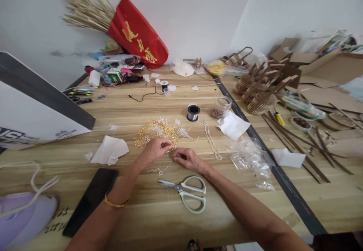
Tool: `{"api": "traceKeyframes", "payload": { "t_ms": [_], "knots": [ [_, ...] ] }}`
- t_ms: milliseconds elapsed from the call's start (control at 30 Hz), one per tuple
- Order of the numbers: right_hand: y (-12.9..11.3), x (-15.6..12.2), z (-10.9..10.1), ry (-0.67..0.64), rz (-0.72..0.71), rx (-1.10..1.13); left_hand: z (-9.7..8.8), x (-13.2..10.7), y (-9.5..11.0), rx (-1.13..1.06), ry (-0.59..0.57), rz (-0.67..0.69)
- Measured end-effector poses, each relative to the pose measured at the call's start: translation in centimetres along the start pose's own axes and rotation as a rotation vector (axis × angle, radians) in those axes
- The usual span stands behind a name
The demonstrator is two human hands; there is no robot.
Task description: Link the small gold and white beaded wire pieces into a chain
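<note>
A heap of small gold and silver beads (143,137) lies in the middle of the wooden table. My left hand (155,147) is at its near edge, thumb and fingers pinched; whatever is between them is too small to name. Just to the right, my right hand (188,159) is closed, its fingertips close to the left ones, and I cannot make out what it holds. Below the hands lie a short silver chain (160,172) and scissors (181,188) with pale green handles. A longer beaded chain (209,139) is stretched out to the right of the heap.
Beyond the heap stand a wire spool (193,113) and a glass jar (222,106) of beads. A phone (90,201) lies by my left forearm. White paper (110,150), plastic bags (248,156), small woven baskets (256,88) and a large box (42,107) surround the work area.
</note>
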State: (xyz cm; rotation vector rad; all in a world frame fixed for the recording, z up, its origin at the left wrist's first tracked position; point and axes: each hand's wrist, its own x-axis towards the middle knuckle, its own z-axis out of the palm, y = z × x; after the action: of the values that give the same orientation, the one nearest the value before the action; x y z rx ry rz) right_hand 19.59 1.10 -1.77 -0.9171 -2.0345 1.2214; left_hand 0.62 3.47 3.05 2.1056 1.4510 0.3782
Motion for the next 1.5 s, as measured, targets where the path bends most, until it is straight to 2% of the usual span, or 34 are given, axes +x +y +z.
{"api": "traceKeyframes", "payload": {
  "t_ms": [200,333,467,567,967,1100,1200,1300,1433,1500],
  "knots": [
    [0.5,-0.1,0.3,0.009,-0.025,-0.049,1.4,3.2,0.5,0.170,0.151,-0.019],
    [0.7,-0.1,0.4,0.017,-0.029,-0.083,2.0,4.3,0.7,0.262,0.136,-0.041],
    [0.9,-0.1,0.4,0.012,-0.036,-0.076,2.3,4.8,0.4,0.267,0.074,-0.029],
    [1.0,-0.2,0.4,0.009,-0.045,-0.072,2.5,5.0,0.3,0.270,0.070,-0.021],
    [0.8,-0.1,0.4,0.008,-0.102,-0.097,1.2,5.3,2.0,0.008,0.054,0.002],
    [0.4,-0.2,0.6,0.027,-0.232,-0.155,1.6,6.0,2.3,-0.074,0.043,0.033],
    [0.1,-0.3,0.9,0.007,-0.322,-0.202,2.3,6.5,2.4,-0.188,-0.012,0.040],
    [0.1,-0.3,1.2,-0.010,-0.343,-0.247,3.1,6.8,2.3,-0.348,-0.146,0.042],
    [0.3,-0.3,1.3,-0.031,-0.365,-0.276,3.5,6.8,2.3,-0.480,-0.379,0.163],
    [0.3,-0.3,1.3,-0.040,-0.375,-0.291,3.3,6.5,2.2,-0.482,-0.414,0.223]
  ]
}}
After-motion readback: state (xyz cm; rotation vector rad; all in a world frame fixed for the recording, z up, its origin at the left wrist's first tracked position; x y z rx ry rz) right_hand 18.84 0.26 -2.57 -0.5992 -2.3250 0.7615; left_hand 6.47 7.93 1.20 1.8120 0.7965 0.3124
